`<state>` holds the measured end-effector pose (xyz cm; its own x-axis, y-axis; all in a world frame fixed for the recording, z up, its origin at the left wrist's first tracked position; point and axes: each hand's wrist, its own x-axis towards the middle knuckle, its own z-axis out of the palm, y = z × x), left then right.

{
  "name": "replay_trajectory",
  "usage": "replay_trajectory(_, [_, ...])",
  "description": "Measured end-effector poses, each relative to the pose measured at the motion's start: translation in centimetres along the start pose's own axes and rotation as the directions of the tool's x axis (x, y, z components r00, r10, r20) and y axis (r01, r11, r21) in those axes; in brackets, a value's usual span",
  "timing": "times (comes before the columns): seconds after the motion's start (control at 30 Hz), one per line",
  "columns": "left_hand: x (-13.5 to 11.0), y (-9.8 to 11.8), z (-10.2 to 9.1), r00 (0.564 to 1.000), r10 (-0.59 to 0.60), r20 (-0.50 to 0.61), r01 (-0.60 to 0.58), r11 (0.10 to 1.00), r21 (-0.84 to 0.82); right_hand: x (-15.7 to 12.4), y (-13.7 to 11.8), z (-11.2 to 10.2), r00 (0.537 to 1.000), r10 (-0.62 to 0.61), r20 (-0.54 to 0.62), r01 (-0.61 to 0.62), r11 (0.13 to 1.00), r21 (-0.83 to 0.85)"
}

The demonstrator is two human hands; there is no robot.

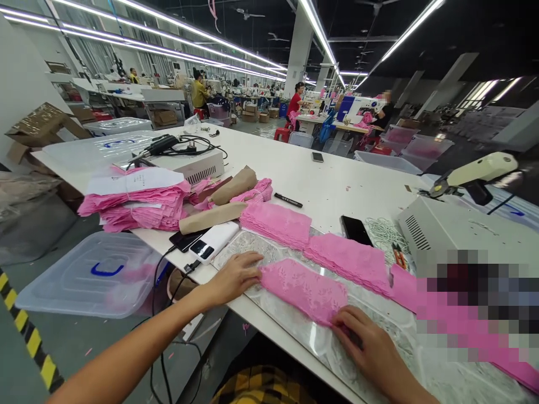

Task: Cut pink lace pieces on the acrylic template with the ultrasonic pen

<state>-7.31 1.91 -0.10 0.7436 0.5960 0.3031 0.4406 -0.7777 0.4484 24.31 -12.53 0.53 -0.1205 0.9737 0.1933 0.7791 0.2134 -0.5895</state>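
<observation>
A stack of pink lace pieces [303,289] lies on a clear sheet over a lace pattern at the near edge of the white table [337,179]. My left hand [236,276] rests flat at the stack's left end, fingers stretched out and touching it. My right hand [366,345] presses on the stack's right end, fingers lying on the fabric. Two more pink lace stacks [278,223] [349,259] lie just behind.
A white phone [213,242] and a black phone [356,230] lie on the table, with a black pen [288,200] and small scissors [399,257]. A white control box [446,230] stands at right. Pink fabric bundles [138,205] and a clear bin lid [92,275] are at left. Other people work far behind.
</observation>
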Motion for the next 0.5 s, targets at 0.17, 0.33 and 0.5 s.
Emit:
replay_trajectory(0.17, [4.6,-0.3,-2.9,0.996,0.047,0.078,-0.044,0.998,-0.035,3.8,0.0,-2.7,0.993,0.116,0.000,-0.114,0.981,0.157])
replay_trajectory(0.33, [13.7,-3.6,-7.5,1.000,-0.015,0.024,0.015,1.000,0.026,12.6,0.7,-6.9,0.978,0.189,-0.091,-0.166,0.962,0.219])
replay_trajectory(0.5, [18.8,-7.2,-11.9,0.993,-0.048,-0.110,0.060,0.992,0.107,21.5,1.0,-8.9,0.945,0.090,-0.314,-0.037,0.985,0.171])
